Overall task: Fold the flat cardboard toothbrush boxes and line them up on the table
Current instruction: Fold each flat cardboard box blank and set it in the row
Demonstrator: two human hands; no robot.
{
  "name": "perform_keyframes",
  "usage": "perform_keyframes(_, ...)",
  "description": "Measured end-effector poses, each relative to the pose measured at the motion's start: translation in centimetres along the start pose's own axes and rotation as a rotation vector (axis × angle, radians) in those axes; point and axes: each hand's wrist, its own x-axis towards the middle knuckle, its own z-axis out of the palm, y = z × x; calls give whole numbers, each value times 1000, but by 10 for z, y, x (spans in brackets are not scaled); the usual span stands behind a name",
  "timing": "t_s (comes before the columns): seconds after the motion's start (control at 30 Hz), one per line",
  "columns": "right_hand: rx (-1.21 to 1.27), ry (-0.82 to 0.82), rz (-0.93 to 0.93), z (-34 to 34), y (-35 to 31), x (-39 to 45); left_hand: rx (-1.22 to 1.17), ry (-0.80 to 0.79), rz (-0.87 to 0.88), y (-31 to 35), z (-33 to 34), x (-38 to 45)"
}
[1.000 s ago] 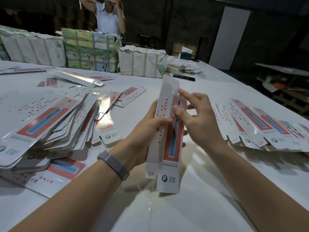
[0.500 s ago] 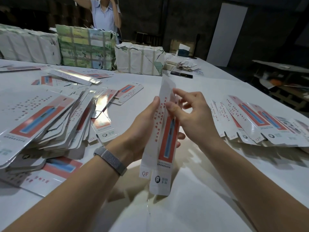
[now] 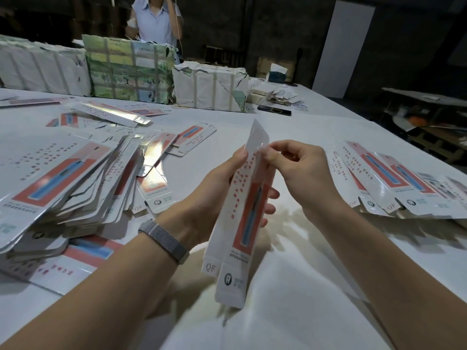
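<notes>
Hidden: left hand palm sits behind the box; print on it too small to read.
Around: stack of flat boxes at left, row of folded boxes at right, wrapped bundles at the far edge of the white surface; another person stands beyond.
Left grip: fingers wrapped round the box's middle, holding it tilted above the surface.
Right grip: right hand pinches the box's upper end.
</notes>
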Motion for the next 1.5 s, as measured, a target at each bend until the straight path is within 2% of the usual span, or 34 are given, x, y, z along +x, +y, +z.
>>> perform_keyframes(0.1,20,-55,59,-7,-2,4,26,-18,-2,-1,2,0)
perform_keyframes(0.23,35,-241,247,-31,-13,14,39,-100,-50,-2,6,-2)
perform_keyframes(0.37,4,-351,323,-48,-22,17,80,-149,-50,-3,11,-1)
perform_keyframes(0.5,35,-332,339,-53,-26,18,47,-74,-30,-5,16,4)
perform_keyframes(0.6,78,-262,271,-44,-24,15,15,-34,5,-11,14,8)
perform_keyframes(0.67,170,-198,204,-35,-22,11,-58,-41,37,-14,14,11)
perform_keyframes(0.77,343,-158,191,-23,-16,7,-322,-108,61,-13,9,13)
perform_keyframes(0.87,396,-304,233,-14,-9,2,-552,-216,45,-10,1,13)
perform_keyframes(0.93,453,-380,242,-9,-5,0,-611,-241,29,-11,-4,15)
perform_keyframes(1.03,558,-404,261,-3,-5,-5,-536,-187,45,-13,-9,18)
perform_keyframes(1.13,633,-409,303,0,-4,-7,-470,-214,37,-16,-11,19)
perform_keyframes(1.2,621,-381,309,-1,-4,-7,-322,-209,16,-17,-11,17)
perform_keyframes(1.27,579,-324,262,-2,-4,-4,-136,-102,12,-14,-10,15)
perform_keyframes(1.4,432,-242,155,-4,-3,-1,223,268,231,-7,-1,15)
perform_keyframes(1.5,397,-241,127,-2,-2,0,378,331,382,-10,-3,17)
